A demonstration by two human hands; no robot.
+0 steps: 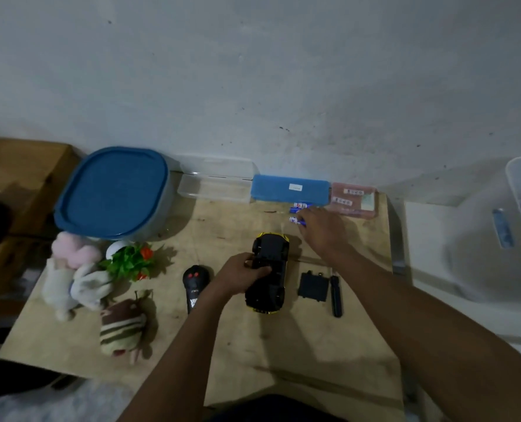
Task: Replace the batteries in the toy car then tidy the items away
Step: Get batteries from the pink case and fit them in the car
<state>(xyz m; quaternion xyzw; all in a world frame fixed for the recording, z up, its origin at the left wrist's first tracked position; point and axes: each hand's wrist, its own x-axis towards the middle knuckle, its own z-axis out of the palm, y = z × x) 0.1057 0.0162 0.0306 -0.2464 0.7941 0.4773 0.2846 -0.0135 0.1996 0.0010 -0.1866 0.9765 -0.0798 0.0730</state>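
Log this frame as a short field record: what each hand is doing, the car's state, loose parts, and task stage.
left hand: gripping the upturned toy car
right hand: reaching the batteries near the blue case
car state: underside up
loose parts: battery cover and screwdriver right of the car
other: remote left of the car
stage: batteries being handled; cover not refitted

Home room, scuffed painted wall (253,71), plywood table (237,345), plush toys (73,278), plastic storage boxes (216,184)

The car (269,272) lies mid-table (253,354); remote (193,289) left, cover (313,287) and screwdriver (336,296) right, batteries (298,208) far.
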